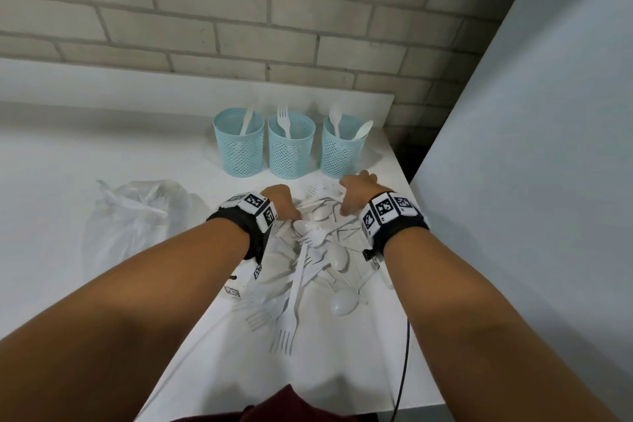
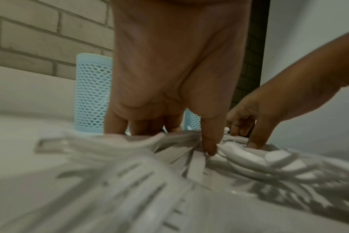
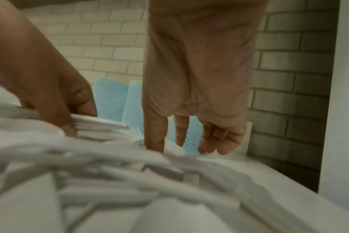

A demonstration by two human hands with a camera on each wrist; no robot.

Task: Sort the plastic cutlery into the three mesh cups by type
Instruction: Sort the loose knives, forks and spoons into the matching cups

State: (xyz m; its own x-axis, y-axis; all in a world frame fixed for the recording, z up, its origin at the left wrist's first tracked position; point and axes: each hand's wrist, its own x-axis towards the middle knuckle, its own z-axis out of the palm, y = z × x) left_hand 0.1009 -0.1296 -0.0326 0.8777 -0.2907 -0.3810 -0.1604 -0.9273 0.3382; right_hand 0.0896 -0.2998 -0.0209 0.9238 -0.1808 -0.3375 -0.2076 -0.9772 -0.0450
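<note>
My left hand [image 1: 281, 199] and my right hand [image 1: 356, 191] are both down in the pile of white plastic cutlery [image 1: 310, 260], which lies on the white table [image 1: 51, 216] close to its right edge; past that edge stands a pale flat panel [image 1: 548, 147], so there is little room on that side. My left fingers [image 2: 210, 138] point straight down, the thumb tip touching a spoon bowl; whether the others pinch anything I cannot tell. My right fingers [image 3: 154, 130] hang loosely apart, the forefinger reaching into the pile, the outer ones curled a little and holding nothing.

The three blue cups [image 1: 290, 147] stand in a row just behind the pile, near the brick wall [image 1: 239, 10], their sides a fine open mesh under a solid rim. The left cup holds what looks like a knife, the middle a fork, the right two spoons. The loose pieces are smooth and thin, crossed over each other: tined forks toward me, rounded spoons to the right. A crumpled clear plastic bag [image 1: 137, 216] lies to the left, with open tabletop beyond it.
</note>
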